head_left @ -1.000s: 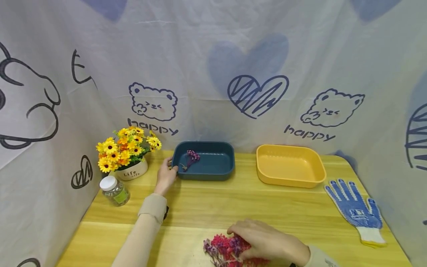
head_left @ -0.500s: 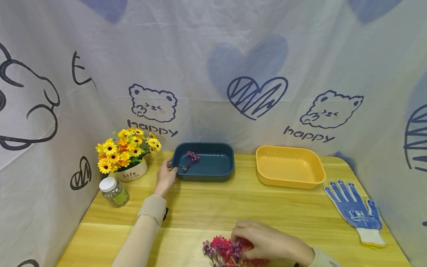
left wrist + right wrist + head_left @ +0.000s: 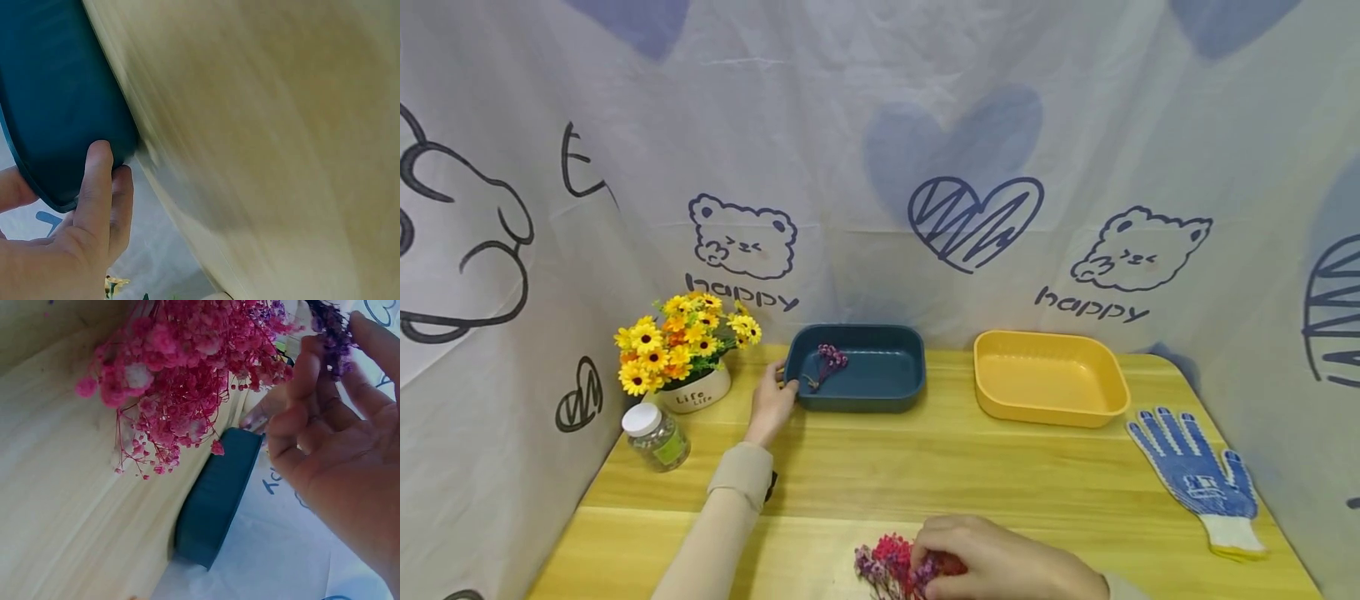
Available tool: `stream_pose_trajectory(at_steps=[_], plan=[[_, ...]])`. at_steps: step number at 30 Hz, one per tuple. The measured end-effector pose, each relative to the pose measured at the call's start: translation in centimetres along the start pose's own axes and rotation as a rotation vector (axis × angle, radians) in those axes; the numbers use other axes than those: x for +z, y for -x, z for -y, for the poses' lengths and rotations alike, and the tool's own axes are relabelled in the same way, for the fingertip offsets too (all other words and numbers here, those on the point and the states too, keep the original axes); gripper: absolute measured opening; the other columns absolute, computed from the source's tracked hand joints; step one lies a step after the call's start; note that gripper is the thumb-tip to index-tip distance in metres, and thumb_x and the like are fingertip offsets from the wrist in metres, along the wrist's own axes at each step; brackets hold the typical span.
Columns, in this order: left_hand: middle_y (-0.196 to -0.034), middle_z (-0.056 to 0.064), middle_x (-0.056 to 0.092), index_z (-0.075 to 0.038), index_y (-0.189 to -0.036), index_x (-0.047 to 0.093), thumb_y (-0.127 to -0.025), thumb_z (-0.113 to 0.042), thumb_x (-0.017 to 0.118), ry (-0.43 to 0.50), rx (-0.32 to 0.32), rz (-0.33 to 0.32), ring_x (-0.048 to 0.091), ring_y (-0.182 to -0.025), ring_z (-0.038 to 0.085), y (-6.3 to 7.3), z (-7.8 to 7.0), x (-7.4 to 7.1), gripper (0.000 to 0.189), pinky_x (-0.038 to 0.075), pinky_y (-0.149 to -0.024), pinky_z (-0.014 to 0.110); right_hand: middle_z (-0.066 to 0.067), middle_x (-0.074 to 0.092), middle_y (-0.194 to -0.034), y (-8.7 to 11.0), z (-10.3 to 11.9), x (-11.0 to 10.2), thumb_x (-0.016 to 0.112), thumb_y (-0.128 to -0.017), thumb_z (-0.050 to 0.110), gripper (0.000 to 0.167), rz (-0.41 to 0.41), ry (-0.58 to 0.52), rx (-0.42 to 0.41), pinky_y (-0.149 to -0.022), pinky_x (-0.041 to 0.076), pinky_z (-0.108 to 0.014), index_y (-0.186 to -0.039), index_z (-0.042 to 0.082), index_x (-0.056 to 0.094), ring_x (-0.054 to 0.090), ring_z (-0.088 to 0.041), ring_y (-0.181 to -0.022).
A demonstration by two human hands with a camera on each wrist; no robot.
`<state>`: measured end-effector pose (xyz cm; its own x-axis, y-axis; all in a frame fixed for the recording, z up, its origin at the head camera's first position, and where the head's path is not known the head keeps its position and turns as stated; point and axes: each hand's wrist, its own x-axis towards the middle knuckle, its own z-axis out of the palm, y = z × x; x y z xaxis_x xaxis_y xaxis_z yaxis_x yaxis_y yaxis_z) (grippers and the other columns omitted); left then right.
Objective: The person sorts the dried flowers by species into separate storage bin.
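Note:
At the left end of a dark teal tray point(image 3: 883, 371), my left hand point(image 3: 771, 404) grips the rim, fingers pressed along the outer wall point(image 3: 69, 94). A small purple dried-flower sprig point(image 3: 832, 360) lies inside that tray. Near the front edge, my right hand point(image 3: 992, 558) is over a bunch of pink and purple dried flowers point(image 3: 892, 552). The right wrist view has a purple flower sprig point(image 3: 335, 340) pinched between thumb and fingers, beside the fluffy pink heads point(image 3: 181, 369). The lower stems of the bunch fall outside the head view.
A yellow tray point(image 3: 1051, 379) stands at the back right, with a blue-and-white work glove point(image 3: 1202, 479) in front of it to the right. Potted yellow flowers point(image 3: 677, 346) and a white-lidded jar point(image 3: 657, 437) occupy the left side. Printed cloth walls point(image 3: 850, 150) enclose the table.
My right hand has shifted a little over the bunch, and its fingers have drawn together on a purple sprig. The left hand keeps its grip on the teal tray.

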<state>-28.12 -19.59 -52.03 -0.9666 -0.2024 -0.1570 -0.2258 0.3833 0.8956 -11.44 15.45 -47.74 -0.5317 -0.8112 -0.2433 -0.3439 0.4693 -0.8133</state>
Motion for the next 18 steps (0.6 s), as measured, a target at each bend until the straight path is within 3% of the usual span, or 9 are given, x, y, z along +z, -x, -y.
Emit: stream_pose_trajectory(at_steps=[4, 11, 18], plan=[[-0.155, 0.029, 0.046, -0.003, -0.162, 0.034, -0.109, -0.012, 0.048, 0.003, -0.003, -0.002, 0.052, -0.137, 0.043, -0.06, 0.07, 0.08, 0.056, 0.05, -0.107, 0.054, 0.015, 0.063, -0.101, 0.1, -0.1, -0.08, 0.063, -0.105, 0.038, 0.018, -0.008, -0.134, -0.065, -0.075, 0.052, -0.016, -0.119, 0.029, 0.071, 0.057, 0.005, -0.086], [-0.155, 0.029, 0.046, -0.004, -0.162, 0.034, -0.109, -0.011, 0.049, 0.018, -0.002, -0.003, 0.053, -0.135, 0.043, -0.16, 0.1, 0.1, 0.055, 0.051, -0.104, 0.053, 0.001, 0.065, -0.102, 0.08, -0.32, -0.45, 0.064, -0.106, 0.019, 0.016, 0.015, -0.299, -0.169, -0.075, 0.055, -0.015, -0.12, 0.016, 0.069, 0.057, 0.008, -0.081], [-0.155, 0.028, 0.046, -0.006, -0.162, 0.034, -0.109, -0.013, 0.049, 0.026, -0.01, 0.005, 0.056, -0.132, 0.042, -0.22, 0.21, 0.0, 0.056, 0.053, -0.101, 0.051, -0.02, 0.058, -0.098, -0.04, -0.08, -1.0, 0.059, -0.106, 0.01, 0.02, 0.073, -0.418, -0.234, -0.072, 0.049, -0.011, -0.125, 0.006, 0.063, 0.052, 0.008, -0.079]])
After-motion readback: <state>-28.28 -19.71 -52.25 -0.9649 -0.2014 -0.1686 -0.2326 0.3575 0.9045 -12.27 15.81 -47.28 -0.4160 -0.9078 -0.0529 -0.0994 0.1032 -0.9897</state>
